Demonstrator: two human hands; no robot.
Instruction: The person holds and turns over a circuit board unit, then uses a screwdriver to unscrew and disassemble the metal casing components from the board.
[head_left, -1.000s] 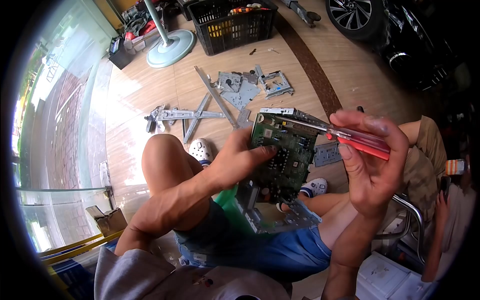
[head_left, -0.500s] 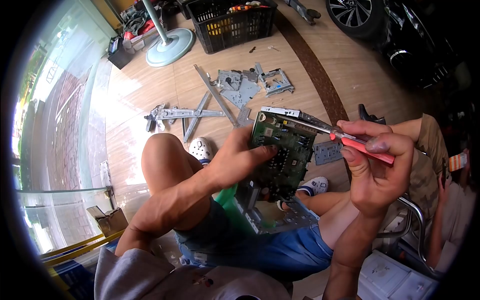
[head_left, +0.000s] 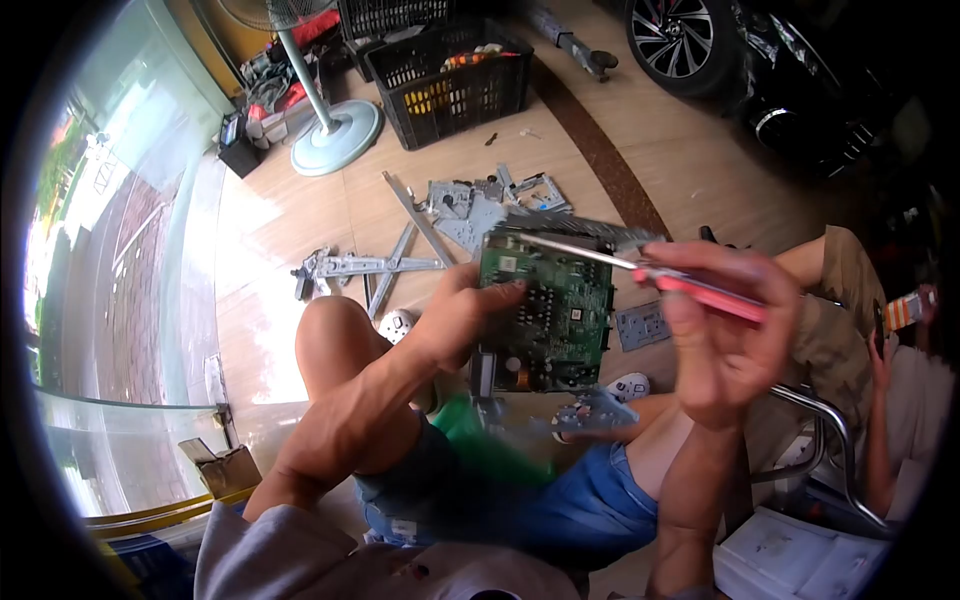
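My left hand (head_left: 470, 315) grips a green circuit board (head_left: 565, 325) by its left edge, thumb pressed on its face. A metal bracket or chassis part (head_left: 595, 412) hangs at the board's lower end, blurred by motion. In my right hand (head_left: 735, 330) is a screwdriver (head_left: 700, 292) with a red handle. Its shaft points left across the top of the board, with the tip near the upper left corner; whether it touches cannot be made out. Something green (head_left: 490, 440) lies between my knees under the board.
Metal rails (head_left: 385, 262) and stripped metal plates (head_left: 470, 215) lie on the floor ahead. A flat perforated plate (head_left: 642, 326) is to the right. Farther off stand a fan base (head_left: 338, 140), a black crate (head_left: 450, 100) and a car wheel (head_left: 680, 40). Another person's hand (head_left: 880, 355) shows at right.
The board has tilted, so its face shows more fully and the bracket below has swung. The screwdriver has moved slightly left with my right hand. The view has tipped up a little.
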